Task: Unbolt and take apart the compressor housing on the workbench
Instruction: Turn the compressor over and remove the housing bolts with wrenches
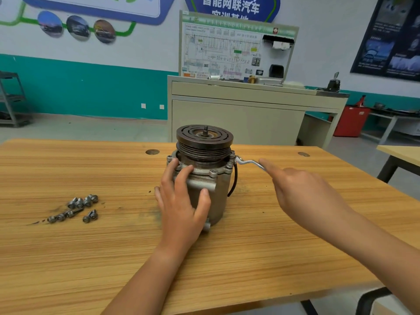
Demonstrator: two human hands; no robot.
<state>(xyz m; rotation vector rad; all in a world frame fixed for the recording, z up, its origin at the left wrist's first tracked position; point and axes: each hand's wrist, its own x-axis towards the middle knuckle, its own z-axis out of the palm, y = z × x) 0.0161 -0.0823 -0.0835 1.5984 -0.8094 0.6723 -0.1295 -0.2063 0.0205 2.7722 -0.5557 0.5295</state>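
The compressor (219, 196) stands upright mid-worktop (261, 251), pulley up. The left hand (179, 201) wraps round its body to steady it; the right hand's (304, 192) grip is closed on a wrench (248, 162) set on a flange bolt (231, 155). Several loose bolts (77, 208) lie well to the left, so unbolting looks partly done. The housing is still in one piece, with splitting it yet to come.

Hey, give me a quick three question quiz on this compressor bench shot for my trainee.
1. True or false: the left hand holds an upright compressor.
2. Which holds the wrench? A: left hand. B: right hand.
3. Fill in: loose bolts lie on the workbench to the compressor's ____.
Key: 1 true; 2 B; 3 left.
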